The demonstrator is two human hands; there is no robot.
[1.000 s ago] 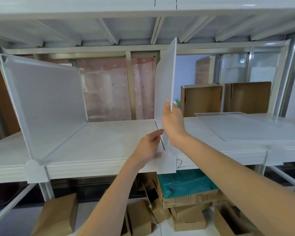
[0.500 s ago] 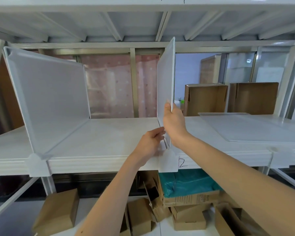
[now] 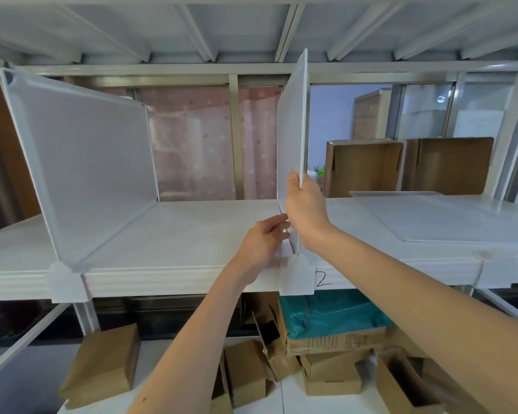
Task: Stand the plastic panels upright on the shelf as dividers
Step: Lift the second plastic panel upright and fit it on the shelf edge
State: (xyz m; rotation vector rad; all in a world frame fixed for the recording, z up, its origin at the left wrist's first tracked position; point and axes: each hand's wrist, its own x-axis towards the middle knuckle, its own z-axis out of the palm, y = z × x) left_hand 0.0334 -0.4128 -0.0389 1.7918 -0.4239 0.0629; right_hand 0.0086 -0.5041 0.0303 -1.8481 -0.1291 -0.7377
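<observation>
White shelf (image 3: pixel 177 234) ahead: my right hand (image 3: pixel 307 210) grips the plastic panel (image 3: pixel 292 130) upright at 12 o'clock, my left hand (image 3: pixel 263 243) pinches its low edge, I think to guide it into the clip (image 3: pixel 296 277)

Storeroom with stock racking.

White metal shelf (image 3: pixel 177 234) level with the right hand (image 3: pixel 307 213), and a ribbed upper deck (image 3: pixel 237 28) above it. A handwritten "2" (image 3: pixel 322 279) sits on the shelf lip just below the hand. Cardboard boxes (image 3: pixel 102 366) are heaped on the floor beneath, one teal-lined carton (image 3: pixel 332 312) among them. Two open cartons (image 3: pixel 362 165) stand beyond the hand to its right, in front of glazed partitions (image 3: pixel 425 115).
</observation>
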